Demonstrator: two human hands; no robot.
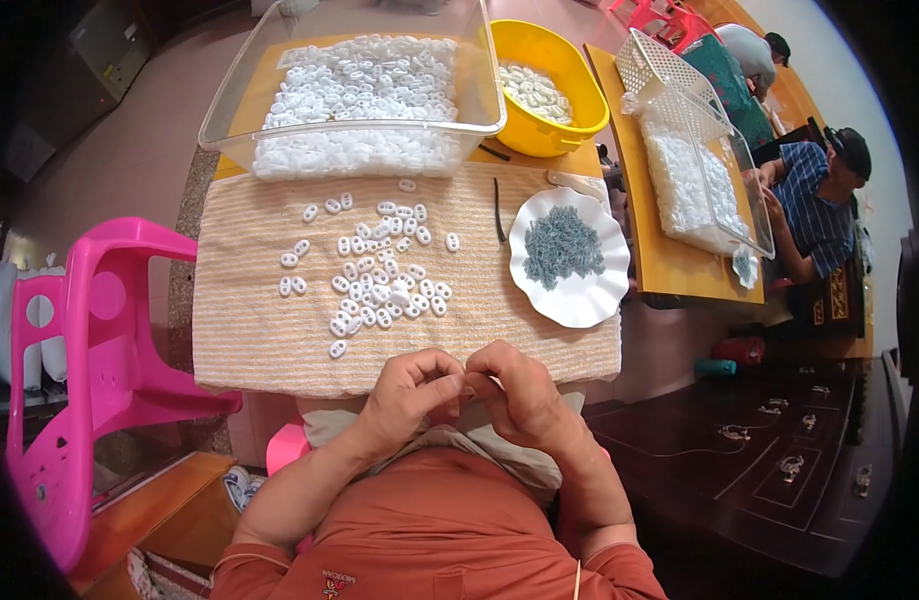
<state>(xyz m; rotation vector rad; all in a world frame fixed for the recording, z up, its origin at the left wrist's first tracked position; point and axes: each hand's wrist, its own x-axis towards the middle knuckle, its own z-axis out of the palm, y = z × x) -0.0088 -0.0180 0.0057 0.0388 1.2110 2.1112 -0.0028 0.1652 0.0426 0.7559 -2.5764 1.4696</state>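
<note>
My left hand [411, 392] and my right hand [520, 388] meet at the near edge of the cloth-covered table [249, 350]. Both have curled fingers, with the fingertips pinched close together. Whatever is between them is hidden or too small to name. Just beyond my left hand lies a loose scatter of small white oval plastic pieces [381, 292], many showing two dark holes. Beyond my right hand stands a white scalloped plate [571, 312] bearing a heap of small blue-grey pieces [561, 247].
A large transparent bin [351, 128] of white pieces stands at the back, beside a yellow basin [586, 110] with pale pieces. A thin black strip [498, 208] lies near the plate. At left is a pink chair [104, 300]; at right, a person [814, 200] sits by another table [669, 265].
</note>
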